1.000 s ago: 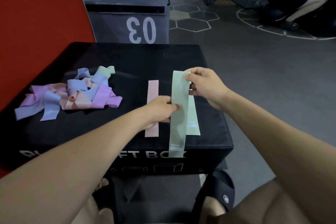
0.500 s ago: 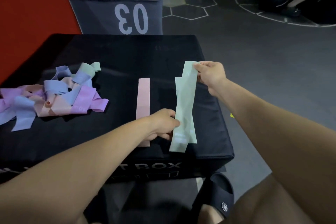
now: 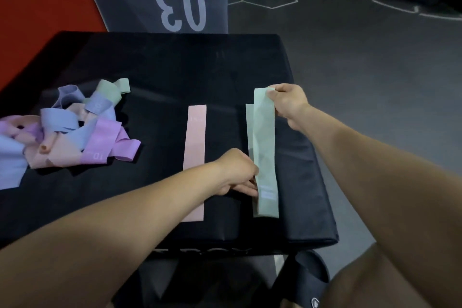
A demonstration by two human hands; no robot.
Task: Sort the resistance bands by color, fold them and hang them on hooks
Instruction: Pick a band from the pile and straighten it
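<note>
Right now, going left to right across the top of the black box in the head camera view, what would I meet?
Tangled pile of bands → pink band lying flat → left hand → green band, pinched at both ends → right hand.

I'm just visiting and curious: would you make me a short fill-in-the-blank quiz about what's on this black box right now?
1. Both hands hold a band coloured ____.
2. The right hand pinches the green band at its ____ end.
3. The flat band lying alone left of the green one is ____.
4. The tangled pile sits on the box's ____ side.

Missing words: green; far; pink; left
</note>
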